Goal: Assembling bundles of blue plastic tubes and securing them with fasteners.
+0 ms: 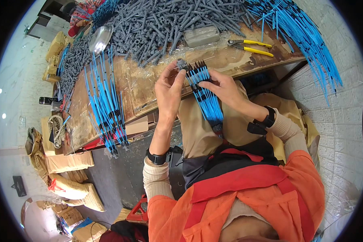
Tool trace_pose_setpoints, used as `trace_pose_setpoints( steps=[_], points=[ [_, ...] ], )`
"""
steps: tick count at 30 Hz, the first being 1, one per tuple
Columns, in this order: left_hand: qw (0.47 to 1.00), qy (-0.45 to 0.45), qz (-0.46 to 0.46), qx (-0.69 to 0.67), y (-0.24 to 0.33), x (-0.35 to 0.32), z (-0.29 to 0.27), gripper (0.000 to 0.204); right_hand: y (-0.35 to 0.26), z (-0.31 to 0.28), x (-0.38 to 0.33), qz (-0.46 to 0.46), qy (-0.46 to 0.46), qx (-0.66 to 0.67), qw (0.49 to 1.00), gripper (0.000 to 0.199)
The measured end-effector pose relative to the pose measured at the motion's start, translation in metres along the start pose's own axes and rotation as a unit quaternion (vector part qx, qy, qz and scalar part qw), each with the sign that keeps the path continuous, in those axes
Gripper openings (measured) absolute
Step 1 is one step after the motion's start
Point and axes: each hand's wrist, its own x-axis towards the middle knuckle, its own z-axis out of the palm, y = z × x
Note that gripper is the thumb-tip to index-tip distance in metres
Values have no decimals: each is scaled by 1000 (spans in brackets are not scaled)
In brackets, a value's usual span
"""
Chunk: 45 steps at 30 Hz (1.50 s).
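Note:
My left hand (169, 90) is closed, pinching a grey plastic fitting (181, 63) between thumb and fingertips over the front edge of the wooden bench (139, 82). Close beside it, my right hand (226, 89) grips a fanned bundle of thin blue rods (207, 103) with black bands and black tips. The tips point up toward the bench, and the lower ends gather together above my lap. The grey fitting sits right by the leftmost tips; whether it touches them I cannot tell.
A big heap of grey plastic fittings (149, 30) covers the back of the bench. Yellow-handled pliers (252, 46) and a clear plastic box (201, 36) lie before it. More blue rods lie left (103, 94) and right (310, 52). A metal bowl (101, 39) and another person (82, 18) are far left.

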Motion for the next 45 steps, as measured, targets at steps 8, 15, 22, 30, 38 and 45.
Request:
trace_pose_setpoints(
  steps=[8,15,22,30,38,45],
  points=[
    [998,-43,-10,47,7,-3,-2,46,-5,-2,-4,19,-9,22,1000,28],
    [994,-81,-9,66,7,2,-2,46,-7,-7,-3,25,-22,21,999,25],
    [996,-81,-24,9,7,4,-4,41,-21,-12,-1,-33,-32,-6,999,30],
    [987,-112,-80,-84,20,7,-7,38,-22,-23,10,-43,-105,14,994,34],
    [979,-114,-113,-129,23,9,-12,34,-22,-27,13,-54,-151,14,987,35],
    [958,-211,-164,-109,11,21,-30,35,-20,-29,8,-38,-164,27,985,34]
  ],
)
